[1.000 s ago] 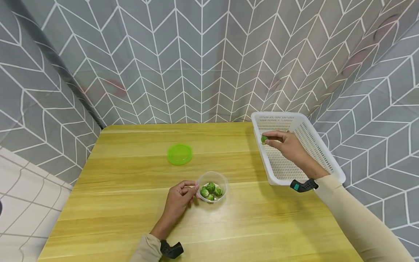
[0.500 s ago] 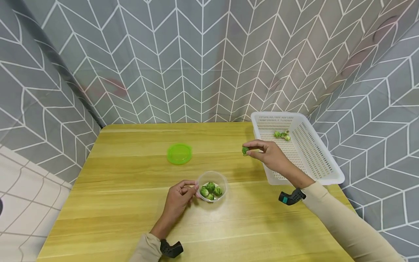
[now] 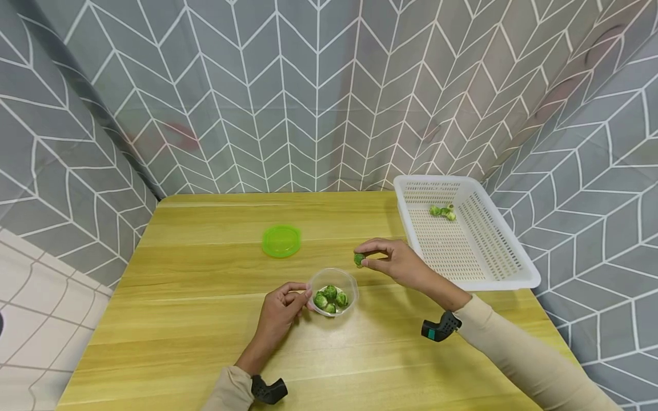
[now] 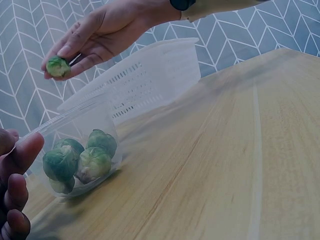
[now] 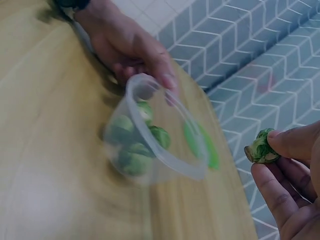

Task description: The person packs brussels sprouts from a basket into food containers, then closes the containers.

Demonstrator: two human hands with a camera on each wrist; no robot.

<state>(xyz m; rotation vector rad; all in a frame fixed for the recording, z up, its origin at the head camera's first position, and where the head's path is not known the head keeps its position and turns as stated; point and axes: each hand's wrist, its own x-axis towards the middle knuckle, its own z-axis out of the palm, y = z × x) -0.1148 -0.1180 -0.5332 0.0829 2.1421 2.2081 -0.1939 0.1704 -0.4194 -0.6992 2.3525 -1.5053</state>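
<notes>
My left hand pinches the rim of a clear plastic container standing on the table, its thumb and fingers at the left side. Several Brussels sprouts lie inside it, seen through the wall in the left wrist view. Above and to the right of the container, my right hand holds a single Brussels sprout between thumb and fingertips. In the right wrist view the cut stem of that sprout shows, apart from the container.
A white perforated basket stands at the table's right, with several Brussels sprouts at its far end. A green lid lies flat behind the container on the wooden table. A patterned grey curtain hangs behind.
My right hand has moved left and toward me, from over the basket to near the container, carrying the Brussels sprout. My left hand and the container have stayed in place.
</notes>
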